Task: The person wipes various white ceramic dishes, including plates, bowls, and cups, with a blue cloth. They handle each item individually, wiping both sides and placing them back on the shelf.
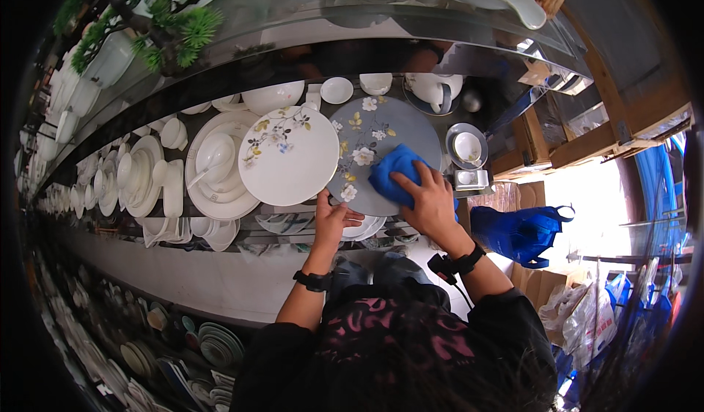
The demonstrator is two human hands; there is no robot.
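A large round grey plate (404, 128) with white flowers and yellow leaves lies before me. My right hand (432, 200) presses a bunched blue cloth (393, 175) onto its lower right surface. At the plate's lower left rim, my left hand (330, 225) holds the edge with its fingers spread; part of its grip is hidden. Directly left of the grey plate is a round white plate (286, 159) with a floral branch pattern, its right edge overlapping the grey one. The fingertips of my left hand come close to that white plate's lower edge.
White plates with a bowl and spoon (214, 161) stand left. A teapot (437, 90), small bowls and a cup on a saucer (467, 147) sit behind and right. A glass shelf (352, 18) overhangs the back. Blue bag (517, 233) and cardboard boxes (544, 280) lie right.
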